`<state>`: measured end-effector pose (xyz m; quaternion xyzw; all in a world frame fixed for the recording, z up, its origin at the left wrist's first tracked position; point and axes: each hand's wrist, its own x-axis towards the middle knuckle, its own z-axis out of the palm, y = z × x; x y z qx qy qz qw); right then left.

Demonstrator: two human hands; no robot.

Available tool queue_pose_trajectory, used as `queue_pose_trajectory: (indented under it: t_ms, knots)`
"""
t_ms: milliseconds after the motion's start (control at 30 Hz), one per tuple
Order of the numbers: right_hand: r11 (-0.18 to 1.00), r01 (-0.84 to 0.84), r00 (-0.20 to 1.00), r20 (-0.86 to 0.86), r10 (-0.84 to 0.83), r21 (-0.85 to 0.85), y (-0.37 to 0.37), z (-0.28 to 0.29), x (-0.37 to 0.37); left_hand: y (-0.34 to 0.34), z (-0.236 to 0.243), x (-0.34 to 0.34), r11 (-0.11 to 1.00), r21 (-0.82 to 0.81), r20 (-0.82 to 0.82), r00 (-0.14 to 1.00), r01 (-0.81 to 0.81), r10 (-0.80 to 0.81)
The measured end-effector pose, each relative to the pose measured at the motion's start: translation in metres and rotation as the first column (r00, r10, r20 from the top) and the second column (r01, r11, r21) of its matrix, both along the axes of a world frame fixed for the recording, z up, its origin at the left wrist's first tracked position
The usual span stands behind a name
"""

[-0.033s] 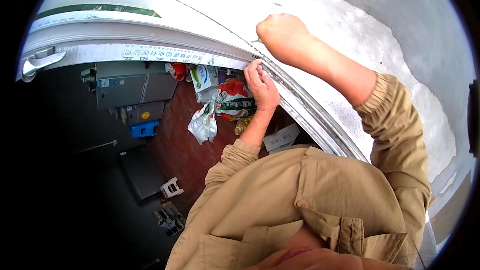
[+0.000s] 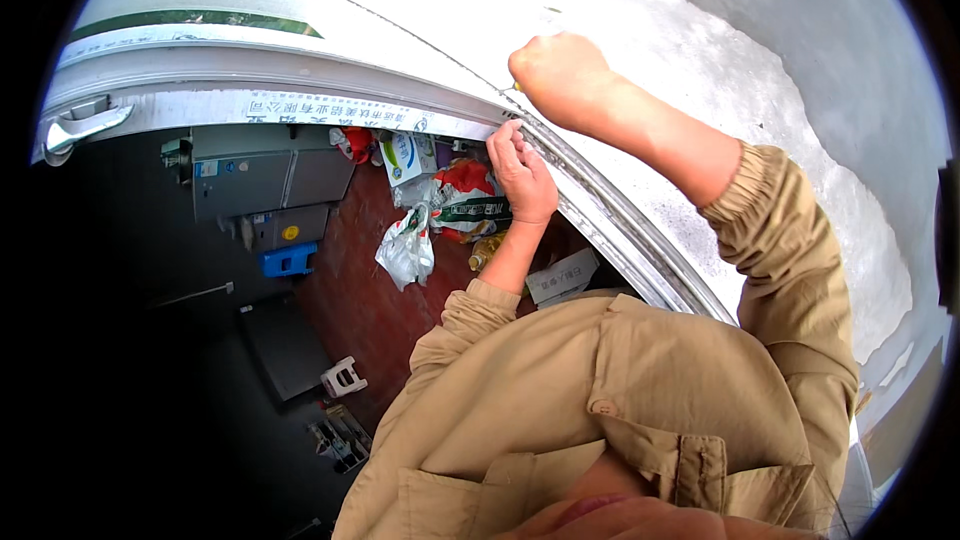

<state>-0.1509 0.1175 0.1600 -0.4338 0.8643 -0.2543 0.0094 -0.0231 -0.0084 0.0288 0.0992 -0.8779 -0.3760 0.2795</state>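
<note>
My right hand (image 2: 560, 75) is closed in a fist above the window frame's track. A thin metal shaft with a bit of yellow (image 2: 517, 87) pokes out of it on the left, pointing at the frame; it looks like a screwdriver, mostly hidden by the fingers. My left hand (image 2: 525, 175) is lower, its bent fingers together and pressed against the inner edge of the silver window frame (image 2: 620, 215). The fingertips touch the metal just below the shaft's tip. To the left, the pale sliding sash (image 2: 330, 75) bears a printed protective strip.
A silver window handle (image 2: 90, 125) is at the far left. Inside, on the red floor (image 2: 350, 340), are plastic bags (image 2: 408, 250), an oil bottle (image 2: 485, 250), a white box (image 2: 565, 275) and a small stool (image 2: 343, 377). Outside is a bright white ledge (image 2: 690, 70).
My right fist has shifted very slightly to the left and down, and its forearm with it. My left hand has stayed at the frame's edge.
</note>
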Motion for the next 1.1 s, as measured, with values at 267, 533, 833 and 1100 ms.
queue_pose_trajectory:
  t_ms: [267,533,833,1100]
  knots:
    - [0.994,-0.045,0.999,0.019,0.043,0.102,0.020,0.000,0.011,-0.002,-0.002,0.001,0.999,-0.023,0.009,0.999,-0.035,0.035]
    - [1.000,-0.004,1.000,-0.013,0.004,-0.031,-0.032,-0.020,-0.011,0.002,0.002,-0.002,1.000,-0.026,0.019,1.000,-0.012,0.012]
    - [0.984,-0.137,0.990,0.047,0.132,0.117,0.020,0.004,0.003,-0.002,-0.001,0.002,0.999,-0.023,0.017,0.999,-0.037,0.037]
    - [1.000,-0.009,1.000,0.011,0.009,0.014,-0.023,-0.024,-0.021,0.003,0.001,-0.004,0.999,-0.044,0.022,1.000,0.000,0.001]
